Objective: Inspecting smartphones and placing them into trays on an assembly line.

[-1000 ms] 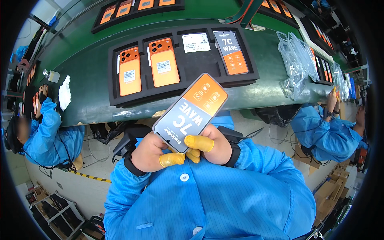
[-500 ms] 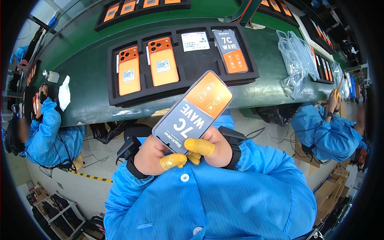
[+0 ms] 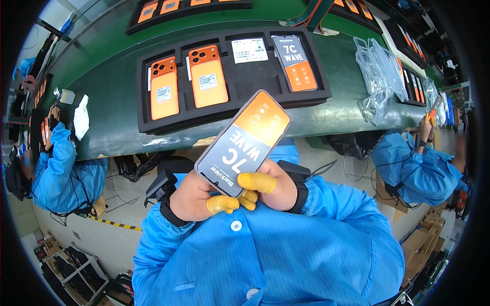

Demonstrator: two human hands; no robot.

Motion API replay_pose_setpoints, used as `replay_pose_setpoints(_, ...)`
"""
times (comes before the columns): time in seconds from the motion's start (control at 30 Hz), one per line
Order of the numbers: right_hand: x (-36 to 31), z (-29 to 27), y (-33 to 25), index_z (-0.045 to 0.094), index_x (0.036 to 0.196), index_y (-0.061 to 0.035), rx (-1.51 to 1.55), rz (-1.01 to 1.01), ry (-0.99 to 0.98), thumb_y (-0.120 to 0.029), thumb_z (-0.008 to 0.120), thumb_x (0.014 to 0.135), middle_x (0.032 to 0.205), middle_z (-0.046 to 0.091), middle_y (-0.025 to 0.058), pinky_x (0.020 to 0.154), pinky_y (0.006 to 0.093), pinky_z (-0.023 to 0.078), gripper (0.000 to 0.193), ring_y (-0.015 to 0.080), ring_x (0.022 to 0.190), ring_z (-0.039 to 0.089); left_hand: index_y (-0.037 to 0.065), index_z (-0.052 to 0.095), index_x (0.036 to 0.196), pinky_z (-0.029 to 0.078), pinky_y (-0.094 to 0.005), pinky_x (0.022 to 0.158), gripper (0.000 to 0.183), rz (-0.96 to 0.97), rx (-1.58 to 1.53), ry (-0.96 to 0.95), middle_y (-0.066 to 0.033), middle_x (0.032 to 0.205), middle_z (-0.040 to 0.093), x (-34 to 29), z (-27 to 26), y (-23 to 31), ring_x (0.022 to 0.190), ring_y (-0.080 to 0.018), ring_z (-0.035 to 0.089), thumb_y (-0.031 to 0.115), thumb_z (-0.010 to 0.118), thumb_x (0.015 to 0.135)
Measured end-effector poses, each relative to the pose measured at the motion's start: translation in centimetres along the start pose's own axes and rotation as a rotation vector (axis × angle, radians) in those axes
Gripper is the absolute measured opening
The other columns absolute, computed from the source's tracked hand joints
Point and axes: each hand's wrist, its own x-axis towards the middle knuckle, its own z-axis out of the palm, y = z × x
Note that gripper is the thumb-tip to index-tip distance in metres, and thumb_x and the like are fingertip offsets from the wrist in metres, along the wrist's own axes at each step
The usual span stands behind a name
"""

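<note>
A smartphone [image 3: 242, 143] with a grey and orange printed film over its front is held slanted before my chest, its lower end towards me. My left hand [image 3: 196, 196] closes on its lower left side. Against its lower right corner, my right hand [image 3: 270, 186] grips with the thumb and bent fingers. Yellow finger cots cover the fingertips. Beyond the phone, a black foam tray [image 3: 240, 109] lies on the green bench. Two orange phones [image 3: 164, 91] rest back up in its left slots. A white label [image 3: 249, 50] shows in the third slot, and another film-covered phone [image 3: 294, 64] fills the right slot.
Clear plastic trays [image 3: 377, 76] are heaped on the bench to the right. A white cloth or paper [image 3: 81, 118] and a small bottle [image 3: 65, 96] lie left. Another foam tray [image 3: 189, 14] sits farther back. Co-workers in blue [image 3: 416, 166] work on both sides.
The phone in my hands has tilted slightly, and glare now washes over its orange part. Both hands keep their grip. The co-worker on the right has shifted an orange item a little.
</note>
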Motion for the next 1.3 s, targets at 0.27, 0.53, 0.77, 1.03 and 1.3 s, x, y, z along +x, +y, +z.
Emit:
replay_pose_setpoints(0.27, 0.3, -0.3, 0.3, 0.063, 0.097, -0.001, 0.004, 0.009, -0.004, -0.028, 0.058, 0.099, 0.07, 0.059, 0.0053, 0.053, 0.0254, 0.041, 0.027, 0.0115, 0.056, 0.052, 0.001, 0.066, 0.109, 0.054, -0.0314, 0.075, 0.054, 0.021, 0.039, -0.018, -0.0073, 0.102, 0.068, 0.0, -0.6, -0.5, 0.091, -0.0172, 0.065, 0.038, 0.085, 0.073)
replay_pose_setpoints(0.53, 0.4, 0.1, -0.6, 0.064, 0.102, -0.0009, -0.08, -0.031, 0.036, -0.031, 0.055, 0.101, 0.074, 0.063, 0.0072, 0.054, 0.0241, 0.041, 0.031, 0.0104, 0.058, 0.052, 0.001, 0.062, 0.117, 0.054, -0.0323, 0.083, 0.047, -0.011, -0.038, -0.089, -0.0099, 0.107, 0.068, 0.1, -1.4, -0.8, 0.094, -0.0195, 0.066, 0.025, 0.082, 0.082)
replay_pose_setpoints(0.77, 0.4, 0.1, 0.1, 0.063, 0.114, -0.0031, -0.216, -0.216, 0.061, -0.023, 0.061, 0.1, 0.094, 0.065, 0.006, 0.069, 0.0282, 0.049, 0.024, 0.0123, 0.079, 0.059, -0.001, 0.059, 0.116, 0.052, -0.031, 0.082, 0.026, 0.042, -0.111, 0.124, -0.0105, 0.103, 0.066, 0.6, 0.5, -0.3, 0.091, -0.018, 0.064, 0.017, 0.063, 0.098)
replay_pose_setpoints(1.03, -0.2, -4.1, -0.3, 0.057, 0.118, 0.0007, -0.212, -0.424, 0.105, -0.037, 0.062, 0.097, 0.098, 0.067, 0.0104, 0.065, 0.0292, 0.05, 0.043, 0.0176, 0.074, 0.062, -0.002, 0.06, 0.113, 0.054, -0.0326, 0.077, 0.027, 0.005, -0.045, 0.204, -0.0097, 0.098, 0.066, -0.6, -0.9, 0.7, 0.085, -0.0168, 0.064, 0.021, 0.06, 0.099)
replay_pose_setpoints(1.3, -2.3, -6.3, -4.1, 0.057, 0.116, -0.0008, -0.34, -0.257, 0.135, -0.011, 0.054, 0.098, 0.098, 0.067, 0.0113, 0.067, 0.0321, 0.057, 0.021, 0.0184, 0.077, 0.068, -0.002, 0.059, 0.109, 0.055, -0.0291, 0.074, 0.016, -0.186, 0.105, 0.295, -0.0079, 0.091, 0.065, -0.9, -2.5, 2.1, 0.08, -0.0146, 0.064, 0.01, 0.058, 0.099)
